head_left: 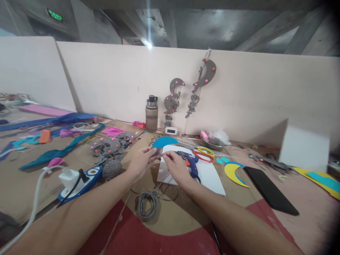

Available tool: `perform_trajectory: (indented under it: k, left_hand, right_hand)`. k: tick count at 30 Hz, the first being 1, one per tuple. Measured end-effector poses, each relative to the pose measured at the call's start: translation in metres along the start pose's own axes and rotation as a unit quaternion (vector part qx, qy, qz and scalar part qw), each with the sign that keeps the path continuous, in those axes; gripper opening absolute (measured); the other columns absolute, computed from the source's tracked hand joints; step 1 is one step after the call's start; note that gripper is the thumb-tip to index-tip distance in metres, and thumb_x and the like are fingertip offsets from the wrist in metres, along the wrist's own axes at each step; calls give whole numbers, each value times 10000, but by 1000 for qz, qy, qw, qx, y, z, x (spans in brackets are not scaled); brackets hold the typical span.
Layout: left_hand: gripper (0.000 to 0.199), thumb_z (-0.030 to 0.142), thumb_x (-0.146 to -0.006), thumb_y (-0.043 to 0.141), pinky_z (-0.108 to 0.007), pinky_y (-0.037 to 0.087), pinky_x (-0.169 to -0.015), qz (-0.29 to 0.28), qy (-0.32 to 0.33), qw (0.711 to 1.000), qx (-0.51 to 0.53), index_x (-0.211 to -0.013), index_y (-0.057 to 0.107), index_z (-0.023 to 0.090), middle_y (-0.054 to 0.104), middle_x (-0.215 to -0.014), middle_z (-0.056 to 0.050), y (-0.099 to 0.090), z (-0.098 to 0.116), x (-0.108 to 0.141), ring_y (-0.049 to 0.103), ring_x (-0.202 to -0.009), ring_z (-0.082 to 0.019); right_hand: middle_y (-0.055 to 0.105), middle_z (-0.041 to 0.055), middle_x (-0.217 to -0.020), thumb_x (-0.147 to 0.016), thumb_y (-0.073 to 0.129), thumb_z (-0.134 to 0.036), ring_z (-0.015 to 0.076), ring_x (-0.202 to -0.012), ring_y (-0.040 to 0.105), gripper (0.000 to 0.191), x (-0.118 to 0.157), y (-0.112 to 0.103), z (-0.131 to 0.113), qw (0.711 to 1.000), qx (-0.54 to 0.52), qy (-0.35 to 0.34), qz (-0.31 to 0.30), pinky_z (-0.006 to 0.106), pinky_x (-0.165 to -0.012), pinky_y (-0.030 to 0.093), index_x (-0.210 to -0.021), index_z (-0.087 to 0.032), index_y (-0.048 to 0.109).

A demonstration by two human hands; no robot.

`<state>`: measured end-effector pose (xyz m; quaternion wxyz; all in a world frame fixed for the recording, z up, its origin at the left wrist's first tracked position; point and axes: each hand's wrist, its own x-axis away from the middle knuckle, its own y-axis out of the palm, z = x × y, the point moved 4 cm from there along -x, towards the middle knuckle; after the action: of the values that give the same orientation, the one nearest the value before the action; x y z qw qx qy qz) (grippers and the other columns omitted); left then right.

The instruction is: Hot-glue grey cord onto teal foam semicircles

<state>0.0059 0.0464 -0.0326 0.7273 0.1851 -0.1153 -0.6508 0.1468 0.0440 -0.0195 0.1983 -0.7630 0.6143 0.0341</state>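
Observation:
At the middle of the table, my left hand (144, 159) pinches a small dark grey piece (158, 151), possibly felt; fingers hide most of it. My right hand (175, 164) meets it from the other side, its thumb and fingertips closed on the same piece. Beside the right hand a blue glue gun (193, 165) lies on white sheets (209, 179). Just behind the hands is a blue rounded cutout (165, 141). Nearer to me, between my forearms, rests a coil of grey cord (147, 204).
Left of my hands are a grey yarn ball (112, 169), a power strip (92, 177) with a white cable, and grey moon pieces (108, 147). Scissors (203, 154), a yellow crescent (235, 173) and a phone (271, 191) lie right. A bottle (151, 115) stands by the wall.

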Motion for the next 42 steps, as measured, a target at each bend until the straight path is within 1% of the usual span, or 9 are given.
perform_trajectory:
  k: [8, 15, 20, 22, 25, 28, 31, 38, 42]
  left_hand:
    - [191, 243, -651, 727, -265, 522, -750, 47, 23, 999, 11, -741, 637, 102, 683, -760, -64, -18, 1, -15, 653, -688, -128]
    - [142, 202, -659, 723, -263, 527, -753, 76, 41, 996, 31, -714, 637, 103, 679, -759, -63, -23, 0, -19, 647, -679, -115]
    - [163, 207, -635, 737, -275, 530, -741, 85, 45, 994, 44, -693, 629, 99, 675, -743, -56, -27, 0, -22, 642, -670, -118]
    - [177, 220, -622, 745, -284, 532, -735, 84, 52, 994, 46, -684, 631, 100, 673, -723, -51, -28, 0, -23, 640, -667, -126]
    - [186, 231, -618, 748, -284, 531, -720, 77, 58, 995, 40, -684, 636, 97, 666, -700, -51, -26, 2, -21, 641, -655, -130]
    - [195, 233, -617, 751, -266, 527, -701, 69, 55, 996, 30, -690, 631, 98, 662, -702, -53, -23, 3, -19, 643, -650, -126]
    - [228, 265, -612, 757, -255, 527, -689, 47, 58, 997, 6, -719, 639, 103, 663, -720, -52, -18, 6, -15, 636, -643, -118]
    - [267, 392, -654, 707, -263, 542, -601, -10, 73, 993, -86, -736, 653, 143, 641, -677, -18, -10, 11, -7, 594, -586, -111]
    - [247, 366, -671, 699, -288, 547, -700, -6, 75, 994, -75, -742, 656, 133, 664, -732, -38, -12, 5, -12, 628, -667, -123]
  right_hand:
    - [355, -74, -543, -800, 497, -394, 60, -446, 306, 249, 12, 3, -39, 990, -46, 61, -120, 175, -417, 249, -839, -178, 615]
    - [407, -56, -565, -833, 493, -397, 72, -478, 341, 251, 48, -23, -105, 989, -13, -11, -145, 191, -448, 282, -871, -190, 629]
    - [622, 34, -801, -834, 510, -449, 174, -769, 551, 290, 84, -38, -148, 958, 70, -97, -260, 313, -737, 436, -792, -218, 681]
    - [650, 46, -836, -861, 444, -475, 196, -828, 575, 365, 83, -48, -140, 957, 103, -94, -255, 335, -788, 429, -758, -219, 682]
    - [666, 45, -808, -878, 379, -492, 190, -762, 599, 397, 60, -78, -96, 979, 182, -20, -85, 314, -712, 434, -829, -214, 658]
    - [656, 58, -729, -819, 462, -520, 202, -730, 600, 375, 40, -99, -45, 928, 368, 55, 23, 314, -692, 414, -737, -189, 617]
    - [670, 153, -793, -763, 509, -580, 272, -802, 622, 440, 31, -100, -7, 867, 478, 135, 32, 352, -694, 417, -726, -154, 613]
    - [679, 152, -808, -696, 587, -249, 254, -754, 642, 111, 13, -94, 15, 886, 430, 169, 41, 313, -623, 421, -742, -150, 608]
    - [653, 89, -764, -774, 451, -260, 213, -704, 620, 232, 11, -104, 3, 906, 385, 147, 99, 298, -591, 428, -944, -156, 570]
